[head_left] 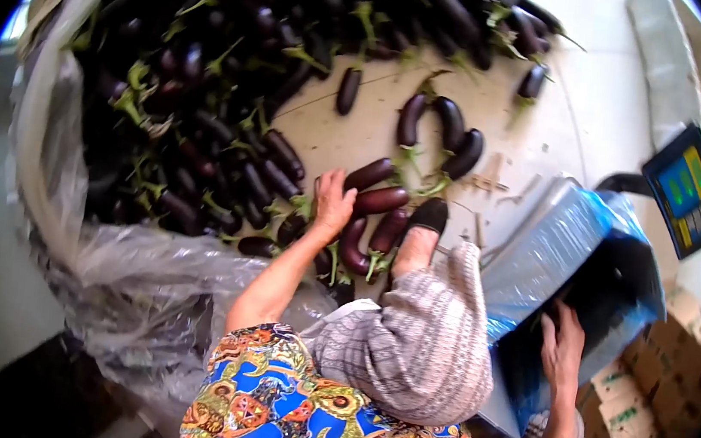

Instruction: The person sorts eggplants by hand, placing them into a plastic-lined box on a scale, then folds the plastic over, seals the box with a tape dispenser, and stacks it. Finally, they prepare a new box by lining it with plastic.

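Dark purple eggplants [370,174] lie on the pale floor before me. My left hand [334,203] reaches over them, its fingers spread beside the stem ends of two eggplants; I cannot make out a grip. On the right, my right hand [562,338] is inside a box [537,249] wrapped in blue plastic, near its dark contents. The fingers of that hand are apart and hold nothing visible. Three curved eggplants [448,125] lie together further forward, and a single small one [349,91] lies to their left.
A large eggplant heap [203,72] fills the upper left, edged by clear plastic sheeting [162,275]. A scale display [686,190] stands at the right, above cardboard boxes [680,360]. My foot in a dark shoe [430,215] rests beside the nearer eggplants. White sacking [670,74] lies at the upper right.
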Demonstrator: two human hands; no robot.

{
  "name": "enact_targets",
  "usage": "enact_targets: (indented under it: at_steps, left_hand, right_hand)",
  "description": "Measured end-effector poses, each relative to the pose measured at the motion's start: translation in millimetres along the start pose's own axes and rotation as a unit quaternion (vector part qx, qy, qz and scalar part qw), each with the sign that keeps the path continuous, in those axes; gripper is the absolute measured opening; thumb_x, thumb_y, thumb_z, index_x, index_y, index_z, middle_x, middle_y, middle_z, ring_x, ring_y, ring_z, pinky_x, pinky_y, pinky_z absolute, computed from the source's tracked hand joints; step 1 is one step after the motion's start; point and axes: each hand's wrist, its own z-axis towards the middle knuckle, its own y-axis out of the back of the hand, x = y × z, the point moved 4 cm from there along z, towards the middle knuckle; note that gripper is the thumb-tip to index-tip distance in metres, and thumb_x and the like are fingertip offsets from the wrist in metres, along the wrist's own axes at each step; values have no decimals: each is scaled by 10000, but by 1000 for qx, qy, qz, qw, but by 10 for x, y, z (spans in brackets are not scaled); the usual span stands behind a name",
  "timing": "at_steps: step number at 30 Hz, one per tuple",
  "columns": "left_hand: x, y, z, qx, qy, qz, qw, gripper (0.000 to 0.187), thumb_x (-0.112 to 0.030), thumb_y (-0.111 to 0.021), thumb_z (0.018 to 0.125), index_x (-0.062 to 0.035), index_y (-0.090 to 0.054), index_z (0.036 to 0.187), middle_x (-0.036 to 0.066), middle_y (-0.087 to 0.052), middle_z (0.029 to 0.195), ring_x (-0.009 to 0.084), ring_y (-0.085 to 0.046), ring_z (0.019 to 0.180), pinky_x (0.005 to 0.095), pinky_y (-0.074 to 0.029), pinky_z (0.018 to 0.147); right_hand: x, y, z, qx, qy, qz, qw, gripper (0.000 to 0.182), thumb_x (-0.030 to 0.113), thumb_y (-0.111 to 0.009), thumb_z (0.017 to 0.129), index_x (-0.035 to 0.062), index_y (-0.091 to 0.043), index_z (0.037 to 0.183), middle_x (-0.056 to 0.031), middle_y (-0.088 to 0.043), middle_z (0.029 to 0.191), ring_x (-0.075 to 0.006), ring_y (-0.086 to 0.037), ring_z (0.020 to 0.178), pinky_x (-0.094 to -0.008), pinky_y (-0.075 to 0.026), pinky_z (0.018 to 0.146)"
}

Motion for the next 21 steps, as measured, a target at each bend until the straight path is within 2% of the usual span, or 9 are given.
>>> enact_targets:
  at_steps: [3,8,10,12,13,16,17,19,21]
  left_hand:
    - [211,283,-340,-59,7,3,998,478,-76,-682,763,-20,-571,1225,192,-534,1240,371,-490,1200,431,-382,1061]
    - [1019,1029,-473,-234,124,104,959,583,-123,-734,771,5,-507,1293,215,-516,1271,371,-496,1177,432,-396,1035]
    - [1524,1044,-393,-199,230,13,953,611,-215,-767,790,37,-515,1286,229,-570,1205,394,-547,1095,441,-428,1003]
    - [1639,824,-201,-106,349,62,929,607,-276,-777,797,53,-544,1251,227,-633,1096,393,-600,984,439,-466,955]
    - [1543,780,-159,-138,346,79,925,526,-262,-763,802,36,-584,1196,164,-670,1025,289,-626,907,378,-487,889]
    - [982,716,-101,-5,290,-323,901,495,-224,-756,802,17,-591,1201,89,-664,1012,176,-608,876,318,-481,823]
    - [703,697,-105,18,267,-345,899,427,-212,-752,792,13,-616,1129,66,-659,979,149,-581,870,297,-472,801]
    - [-3,774,-73,59,216,-409,885,559,-195,-743,806,8,-557,1292,59,-638,1050,173,-594,914,316,-480,853]
    - [-725,955,137,104,18,-332,937,591,-80,-730,774,-37,-550,1335,73,-576,1192,182,-572,1066,317,-458,953]
  right_hand:
    - [131,-16,-125,72,-69,12,995,321,122,-601,903,-34,-588,1184,-244,-658,1044,-399,-648,944,-403,-505,821]
    - [203,-104,-119,87,-21,-6,996,292,126,-621,897,-23,-599,1148,-236,-644,979,-399,-636,822,-438,-497,741]
    - [178,-165,-90,98,-7,-15,995,272,126,-621,897,-22,-599,1125,-237,-639,967,-414,-625,817,-449,-492,733]
    - [262,-193,-32,107,-2,-15,994,252,121,-616,897,-23,-596,1103,-239,-634,957,-425,-616,812,-459,-487,728]
    - [299,-182,-7,108,-4,-15,994,243,119,-614,897,-23,-595,1092,-239,-631,952,-431,-611,810,-464,-484,726]
    - [414,-5,11,41,26,9,999,261,80,-607,894,-20,-602,1134,-232,-647,977,-387,-641,840,-423,-503,747]
    - [316,40,-3,48,-14,34,998,285,77,-615,899,-25,-608,1165,-218,-665,1001,-349,-668,873,-388,-519,780]
    - [243,216,14,1,-14,98,995,267,105,-617,927,-42,-627,1150,-187,-691,1020,-276,-680,933,-348,-522,843]
    - [309,506,61,-31,-37,118,992,251,106,-618,939,-36,-631,1145,-167,-696,1016,-230,-669,913,-321,-514,842]
